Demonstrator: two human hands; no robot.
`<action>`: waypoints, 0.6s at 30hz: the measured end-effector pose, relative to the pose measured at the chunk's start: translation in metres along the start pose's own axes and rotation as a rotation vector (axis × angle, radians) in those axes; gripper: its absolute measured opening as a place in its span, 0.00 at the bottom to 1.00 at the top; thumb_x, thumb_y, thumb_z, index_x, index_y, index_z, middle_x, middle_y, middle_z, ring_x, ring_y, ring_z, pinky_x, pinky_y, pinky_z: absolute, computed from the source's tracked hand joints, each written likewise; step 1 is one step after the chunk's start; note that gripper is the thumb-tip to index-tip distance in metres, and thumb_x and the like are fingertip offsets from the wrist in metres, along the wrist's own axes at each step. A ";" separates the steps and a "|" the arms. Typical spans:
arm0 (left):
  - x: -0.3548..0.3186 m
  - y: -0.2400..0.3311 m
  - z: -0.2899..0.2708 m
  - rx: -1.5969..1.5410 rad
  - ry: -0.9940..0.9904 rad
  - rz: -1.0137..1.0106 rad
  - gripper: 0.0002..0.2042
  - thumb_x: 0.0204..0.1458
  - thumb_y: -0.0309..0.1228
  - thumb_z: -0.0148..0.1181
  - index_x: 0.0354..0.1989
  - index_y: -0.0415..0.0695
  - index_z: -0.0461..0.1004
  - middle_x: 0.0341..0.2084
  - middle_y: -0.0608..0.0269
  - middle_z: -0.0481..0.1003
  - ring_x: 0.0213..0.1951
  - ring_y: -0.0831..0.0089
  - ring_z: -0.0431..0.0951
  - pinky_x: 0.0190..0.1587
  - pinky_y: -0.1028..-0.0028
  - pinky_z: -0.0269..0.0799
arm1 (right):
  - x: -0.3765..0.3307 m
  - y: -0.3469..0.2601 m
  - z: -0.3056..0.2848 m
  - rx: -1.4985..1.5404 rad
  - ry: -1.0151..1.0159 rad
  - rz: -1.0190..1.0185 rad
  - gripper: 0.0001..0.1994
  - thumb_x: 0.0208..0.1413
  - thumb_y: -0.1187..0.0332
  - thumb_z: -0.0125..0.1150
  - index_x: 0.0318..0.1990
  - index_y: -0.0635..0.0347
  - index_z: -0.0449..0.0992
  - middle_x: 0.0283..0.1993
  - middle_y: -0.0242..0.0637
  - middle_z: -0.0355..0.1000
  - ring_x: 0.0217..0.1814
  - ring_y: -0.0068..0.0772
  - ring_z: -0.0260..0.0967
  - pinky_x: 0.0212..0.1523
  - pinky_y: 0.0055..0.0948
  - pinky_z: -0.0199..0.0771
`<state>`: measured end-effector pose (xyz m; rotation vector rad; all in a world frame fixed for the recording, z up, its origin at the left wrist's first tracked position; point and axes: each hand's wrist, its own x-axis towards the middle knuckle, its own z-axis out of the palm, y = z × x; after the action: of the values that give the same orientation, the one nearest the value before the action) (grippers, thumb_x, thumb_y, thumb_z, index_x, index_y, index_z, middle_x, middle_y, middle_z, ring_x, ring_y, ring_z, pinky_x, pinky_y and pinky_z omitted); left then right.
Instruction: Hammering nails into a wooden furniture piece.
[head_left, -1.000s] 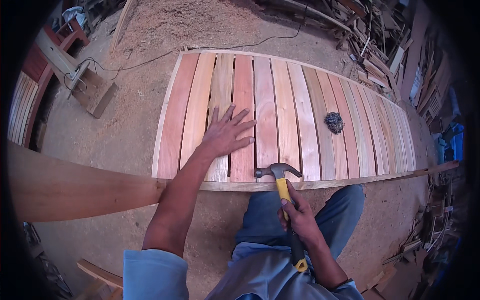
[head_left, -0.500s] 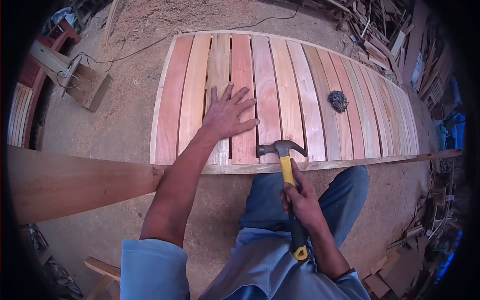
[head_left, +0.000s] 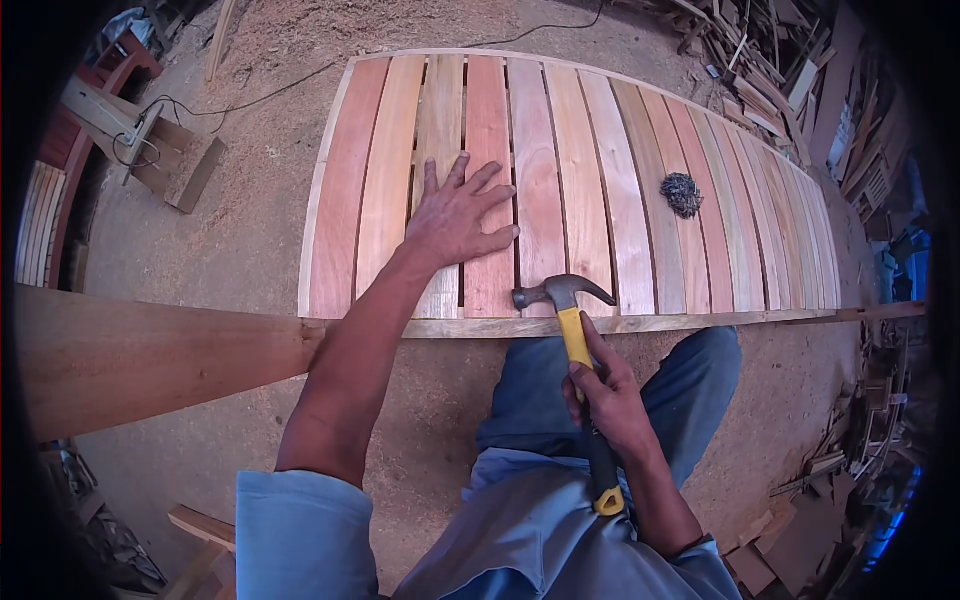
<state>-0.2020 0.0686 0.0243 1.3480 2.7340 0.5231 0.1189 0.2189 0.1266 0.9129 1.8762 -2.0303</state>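
Observation:
A panel of several reddish and pale wooden slats [head_left: 590,170] lies flat on the sawdust floor. My left hand [head_left: 457,215] rests palm down with spread fingers on two slats near the panel's front. My right hand [head_left: 605,390] grips the yellow and black handle of a claw hammer [head_left: 562,296]. The hammer's steel head sits low over the thin cross strip [head_left: 650,323] that runs along the slats' near ends. Whether the head touches the strip cannot be told.
A dark clump of nails [head_left: 682,193] lies on the slats to the right. A wide plank [head_left: 130,355] runs in from the left. A cable and wooden blocks [head_left: 150,140] lie at the upper left; scrap wood [head_left: 800,70] piles up at the right.
The hammer head has come down and slightly left toward the cross strip. My left hand has stayed pressed on the slats. The camera has tipped a little closer to the panel.

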 end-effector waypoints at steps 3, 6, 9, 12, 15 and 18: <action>0.001 0.000 0.000 0.003 0.004 0.000 0.39 0.59 0.68 0.63 0.77 0.62 0.76 0.87 0.60 0.60 0.88 0.38 0.51 0.83 0.20 0.32 | 0.001 0.003 0.000 0.014 0.025 -0.004 0.39 0.81 0.72 0.55 0.92 0.43 0.48 0.34 0.33 0.75 0.26 0.22 0.70 0.27 0.27 0.76; 0.001 0.000 0.000 0.015 0.008 -0.006 0.39 0.59 0.67 0.65 0.76 0.63 0.77 0.86 0.61 0.61 0.88 0.39 0.51 0.84 0.20 0.34 | 0.000 0.003 -0.003 -0.018 -0.030 -0.011 0.39 0.81 0.72 0.55 0.92 0.43 0.48 0.34 0.33 0.75 0.25 0.22 0.69 0.27 0.27 0.75; 0.001 0.001 0.001 0.025 0.018 -0.009 0.39 0.58 0.66 0.68 0.76 0.63 0.77 0.85 0.61 0.62 0.87 0.40 0.52 0.84 0.20 0.35 | -0.002 0.004 0.001 0.007 0.001 -0.025 0.39 0.80 0.73 0.55 0.92 0.43 0.48 0.34 0.33 0.75 0.25 0.22 0.69 0.26 0.27 0.75; 0.001 0.002 0.001 0.027 0.022 -0.007 0.38 0.58 0.66 0.68 0.75 0.62 0.78 0.85 0.61 0.62 0.87 0.39 0.52 0.83 0.20 0.36 | -0.003 0.002 -0.003 -0.018 -0.017 -0.023 0.39 0.81 0.73 0.54 0.92 0.43 0.48 0.34 0.33 0.75 0.25 0.21 0.69 0.26 0.26 0.75; 0.001 0.002 0.000 0.026 0.031 -0.005 0.38 0.58 0.65 0.68 0.75 0.62 0.78 0.85 0.60 0.63 0.87 0.39 0.52 0.83 0.20 0.36 | -0.006 0.003 0.000 -0.055 0.027 -0.036 0.39 0.81 0.73 0.55 0.92 0.42 0.48 0.33 0.32 0.74 0.25 0.20 0.69 0.26 0.26 0.75; 0.001 0.002 0.000 0.026 0.007 -0.010 0.39 0.58 0.66 0.66 0.76 0.62 0.77 0.86 0.61 0.61 0.88 0.40 0.51 0.84 0.20 0.34 | -0.004 0.005 -0.001 -0.067 -0.008 -0.037 0.39 0.80 0.73 0.55 0.92 0.41 0.48 0.33 0.32 0.74 0.25 0.20 0.69 0.26 0.26 0.75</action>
<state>-0.2006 0.0707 0.0251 1.3400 2.7608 0.4947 0.1249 0.2177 0.1253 0.8579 1.9589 -1.9754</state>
